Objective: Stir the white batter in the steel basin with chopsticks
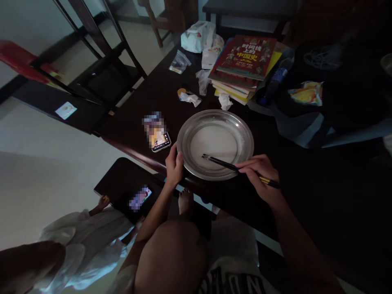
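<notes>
The metal pan point(247, 136) rests at the near edge of the counter point(134, 116), to the right of a phone point(161, 141).

Handling: the pan is probably stiff, fairly light and smooth; take hold at the rim. The chopsticks point(225, 164) should be light and rigid; hold behind the middle.

Grip state: the left hand point(174, 165) is clamped on the near-left rim; the right hand point(260, 175) is closed around the chopsticks, tips over the pan.

Appearance: pan round, silvery, containing a whitish layer point(214, 141), powder or liquid undetermined; chopsticks black, gold-banded toward the rear.
</notes>
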The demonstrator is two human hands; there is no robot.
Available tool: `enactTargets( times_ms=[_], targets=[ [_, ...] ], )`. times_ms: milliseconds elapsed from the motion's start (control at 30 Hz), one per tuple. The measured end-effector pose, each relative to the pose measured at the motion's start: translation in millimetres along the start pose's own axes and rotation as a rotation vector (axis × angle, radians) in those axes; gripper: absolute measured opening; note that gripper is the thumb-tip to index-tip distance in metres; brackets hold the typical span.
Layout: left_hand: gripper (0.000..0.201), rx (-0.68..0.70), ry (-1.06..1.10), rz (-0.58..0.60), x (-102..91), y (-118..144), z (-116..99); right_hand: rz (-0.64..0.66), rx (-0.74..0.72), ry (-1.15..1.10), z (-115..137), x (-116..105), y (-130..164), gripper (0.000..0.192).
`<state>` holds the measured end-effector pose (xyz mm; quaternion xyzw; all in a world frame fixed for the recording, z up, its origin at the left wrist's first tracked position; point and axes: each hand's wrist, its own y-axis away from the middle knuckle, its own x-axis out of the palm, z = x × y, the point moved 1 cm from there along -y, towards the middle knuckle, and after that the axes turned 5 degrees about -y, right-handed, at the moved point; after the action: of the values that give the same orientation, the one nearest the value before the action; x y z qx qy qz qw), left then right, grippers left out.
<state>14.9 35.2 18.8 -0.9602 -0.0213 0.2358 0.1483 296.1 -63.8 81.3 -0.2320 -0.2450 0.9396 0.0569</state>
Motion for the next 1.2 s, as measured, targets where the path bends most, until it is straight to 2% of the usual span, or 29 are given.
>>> enactTargets(
  times_ms=[167,333,500,667,800,967,1133,1200],
  targets=[
    [0.067,0.003,0.007,-0.003,0.0,0.3,-0.4,-0.067,0.015,0.029,-1.3,-1.8,1.0,0.023],
    [0.067,-0.011,0.004,0.005,-0.2,0.8,-1.4,0.008,0.015,0.016,-3.2,-0.7,2.9,0.020],
    [0.067,0.003,-0.002,0.001,-0.4,0.5,-1.6,-0.088,0.040,0.016,-3.5,-1.9,3.5,0.024],
    [0.067,-0.008,0.005,0.001,-0.4,0.4,-1.2,-0.004,0.033,0.004,-1.5,-0.6,2.2,0.019],
    [0.068,-0.004,0.009,0.003,-0.3,0.4,-0.9,-0.069,0.056,0.005,-1.0,-0.7,1.4,0.021],
    [0.068,-0.016,-0.001,0.005,0.0,0.5,-0.7,-0.020,0.025,0.000,1.2,0.6,0.1,0.021],
    [0.068,-0.006,0.008,0.005,-0.4,0.7,-0.4,-0.079,0.019,0.009,-0.8,-1.6,1.6,0.023],
    [0.068,0.001,0.010,0.008,-0.6,0.7,-0.3,-0.049,0.006,-0.005,-1.0,-1.0,1.4,0.024]
  ],
)
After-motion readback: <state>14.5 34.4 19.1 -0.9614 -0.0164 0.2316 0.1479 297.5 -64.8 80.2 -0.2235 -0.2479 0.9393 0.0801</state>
